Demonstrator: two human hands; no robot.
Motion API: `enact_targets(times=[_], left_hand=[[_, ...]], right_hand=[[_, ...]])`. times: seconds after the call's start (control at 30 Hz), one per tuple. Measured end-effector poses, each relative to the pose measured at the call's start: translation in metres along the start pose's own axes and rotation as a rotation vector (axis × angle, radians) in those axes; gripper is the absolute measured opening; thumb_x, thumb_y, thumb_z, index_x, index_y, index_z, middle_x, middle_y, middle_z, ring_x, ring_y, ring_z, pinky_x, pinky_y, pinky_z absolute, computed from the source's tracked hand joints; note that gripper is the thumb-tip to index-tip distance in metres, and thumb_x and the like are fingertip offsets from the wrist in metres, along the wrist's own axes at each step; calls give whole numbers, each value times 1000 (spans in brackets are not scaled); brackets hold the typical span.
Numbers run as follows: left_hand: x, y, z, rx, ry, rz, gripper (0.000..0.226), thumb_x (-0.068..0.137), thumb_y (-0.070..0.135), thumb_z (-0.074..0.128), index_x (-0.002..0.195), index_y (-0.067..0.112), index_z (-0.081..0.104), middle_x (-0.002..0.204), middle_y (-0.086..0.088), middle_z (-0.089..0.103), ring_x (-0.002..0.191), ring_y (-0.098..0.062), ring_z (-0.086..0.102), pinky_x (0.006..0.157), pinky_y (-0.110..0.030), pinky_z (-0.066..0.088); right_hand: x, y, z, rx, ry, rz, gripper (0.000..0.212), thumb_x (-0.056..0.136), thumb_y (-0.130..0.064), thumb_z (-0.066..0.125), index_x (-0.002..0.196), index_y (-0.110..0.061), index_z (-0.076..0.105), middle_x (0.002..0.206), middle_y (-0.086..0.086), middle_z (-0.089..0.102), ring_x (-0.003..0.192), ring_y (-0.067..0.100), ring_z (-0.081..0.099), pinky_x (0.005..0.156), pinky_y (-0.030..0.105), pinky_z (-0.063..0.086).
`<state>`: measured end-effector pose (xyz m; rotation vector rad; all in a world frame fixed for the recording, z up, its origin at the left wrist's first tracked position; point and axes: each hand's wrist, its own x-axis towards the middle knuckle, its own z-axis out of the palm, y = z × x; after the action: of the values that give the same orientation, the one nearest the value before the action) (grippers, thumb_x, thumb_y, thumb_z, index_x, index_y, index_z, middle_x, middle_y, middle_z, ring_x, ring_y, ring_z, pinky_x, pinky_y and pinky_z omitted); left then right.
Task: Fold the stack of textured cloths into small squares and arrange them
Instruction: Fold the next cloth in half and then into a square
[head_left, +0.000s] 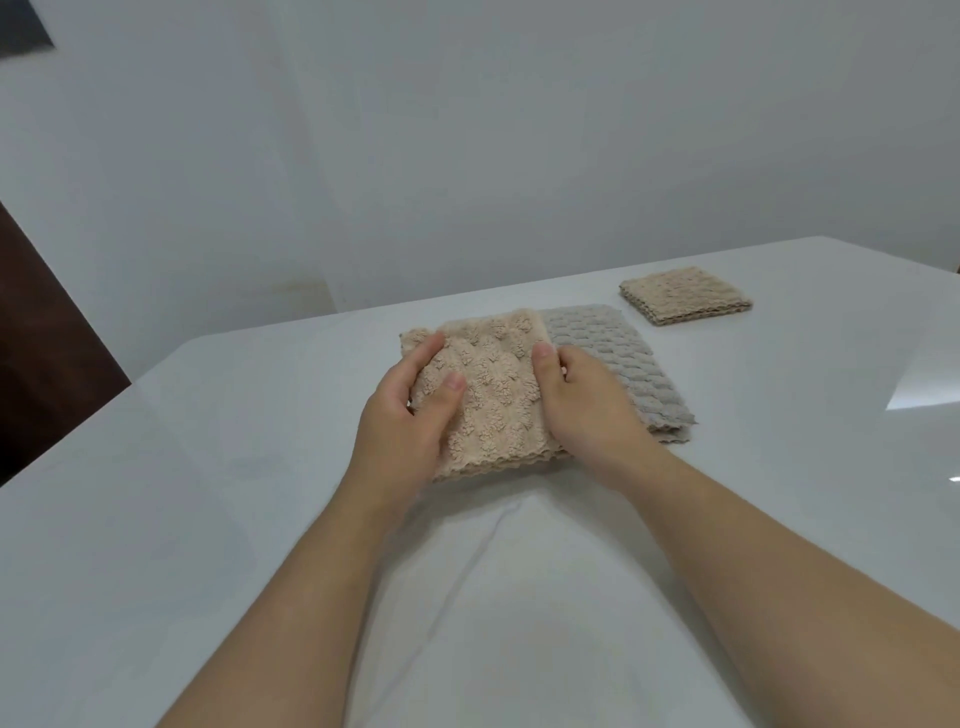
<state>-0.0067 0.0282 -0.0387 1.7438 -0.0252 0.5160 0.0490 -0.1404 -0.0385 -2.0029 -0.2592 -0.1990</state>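
A beige textured cloth (493, 384), folded over, lies on top of the stack of cloths in the middle of the white table (208, 467). My left hand (410, 415) grips its left edge, thumb on top and fingers curled round the side. My right hand (582, 400) holds its right edge, thumb pressed on the fold. Under it, a grey textured cloth (623, 364) sticks out to the right. A small folded beige square (685, 296) lies apart at the far right.
A white wall stands right behind the table's far edge. A dark brown surface (47, 338) shows at the left beyond the table. Bright reflections (924, 389) lie on the tabletop at the right.
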Motion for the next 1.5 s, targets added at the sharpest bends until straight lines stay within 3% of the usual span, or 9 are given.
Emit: enact_targets(times=[0.17, 0.3, 0.43, 0.73, 0.9, 1.03, 1.17, 1.4, 1.5], left_hand=[[1, -8, 0, 180, 35, 48, 49, 99, 25, 64, 145, 34, 52, 140, 23, 54, 131, 6, 50, 114, -32, 42], [1, -7, 0, 145, 36, 36, 51, 99, 17, 64, 147, 31, 51, 140, 17, 58, 128, 3, 54, 112, -32, 45], [1, -6, 1, 109, 23, 25, 51, 99, 12, 62, 147, 28, 52, 136, 21, 58, 120, 13, 55, 100, -12, 47], [2, -8, -1, 44, -47, 13, 55, 98, 6, 63, 148, 26, 51, 129, 31, 58, 121, 12, 56, 103, -19, 48], [4, -11, 0, 62, -29, -8, 57, 97, 8, 65, 149, 25, 50, 127, 36, 55, 120, 18, 53, 106, -17, 44], [6, -15, 2, 84, -32, -56, 58, 97, 10, 66, 150, 25, 49, 122, 39, 53, 115, 23, 52, 102, -13, 44], [7, -18, 2, 77, -24, -87, 59, 96, 10, 67, 150, 23, 48, 125, 37, 53, 123, 15, 52, 113, -29, 42], [7, -18, 1, 102, -23, -104, 58, 97, 10, 66, 151, 21, 47, 120, 41, 49, 113, 26, 48, 113, -22, 39], [8, -20, 2, 110, -27, -92, 58, 98, 9, 65, 151, 20, 46, 121, 40, 47, 101, 35, 46, 97, -4, 40]], right_hand=[[-3, -1, 4, 5, 1, -36, 38, 108, -47, 33, 81, -20, 40, 71, 0, 53, 61, 14, 50, 52, 30, 31], [-1, -3, 6, 57, 19, 20, 36, 108, -45, 34, 84, -18, 41, 71, 0, 51, 63, 17, 49, 55, 32, 35], [0, -3, 3, 66, 5, 53, 36, 107, -47, 37, 84, -19, 43, 69, 0, 53, 61, 20, 55, 51, 28, 39], [-3, -2, -2, 241, -54, -16, 15, 107, -35, 41, 120, -31, 34, 50, -5, 46, 36, 12, 44, 37, 21, 37], [0, 0, 4, 207, 13, -67, 25, 107, -26, 47, 129, -34, 55, 94, -17, 64, 78, 0, 60, 76, 24, 51], [3, 4, 3, 269, 14, 23, 35, 104, -26, 55, 138, -32, 57, 100, -4, 72, 74, 7, 62, 81, 21, 54], [2, 2, 0, 145, 1, -5, 40, 105, -28, 51, 145, -28, 52, 137, -5, 61, 125, 15, 56, 111, 28, 40], [0, 2, -1, -69, -60, -40, 44, 107, -36, 42, 151, -29, 43, 147, -4, 54, 137, 19, 47, 112, 31, 34], [2, 4, 0, -54, -64, -33, 45, 107, -35, 45, 152, -30, 42, 138, 1, 61, 130, 21, 54, 113, 35, 39]])
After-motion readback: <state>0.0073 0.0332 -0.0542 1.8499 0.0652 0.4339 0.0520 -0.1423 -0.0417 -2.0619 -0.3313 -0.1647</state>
